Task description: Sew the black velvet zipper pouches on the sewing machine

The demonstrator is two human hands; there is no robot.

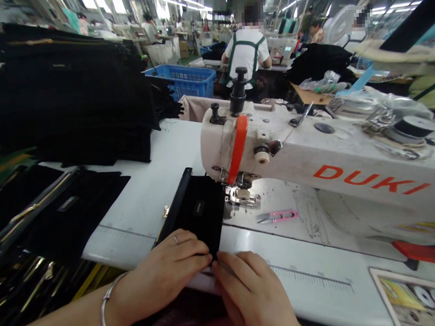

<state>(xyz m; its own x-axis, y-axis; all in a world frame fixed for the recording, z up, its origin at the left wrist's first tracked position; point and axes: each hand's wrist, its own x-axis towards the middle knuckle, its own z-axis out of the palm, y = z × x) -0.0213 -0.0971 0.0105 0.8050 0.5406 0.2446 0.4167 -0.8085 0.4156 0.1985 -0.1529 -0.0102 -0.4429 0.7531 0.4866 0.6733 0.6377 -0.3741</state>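
A black fabric piece with a small label and a zipper along its left side lies on the white sewing table. Its right edge reaches the presser foot of the sewing machine. My left hand, with a ring and a bracelet, pinches the fabric's near end. Fingers bent, my right hand grips the same end at its corner, and the fingertips of both hands almost meet.
Pink thread snips lie right of the presser foot. Black fabric pieces are stacked high at the left, with more nearer. Behind are a blue crate and a seated person. Red-handled scissors are at right.
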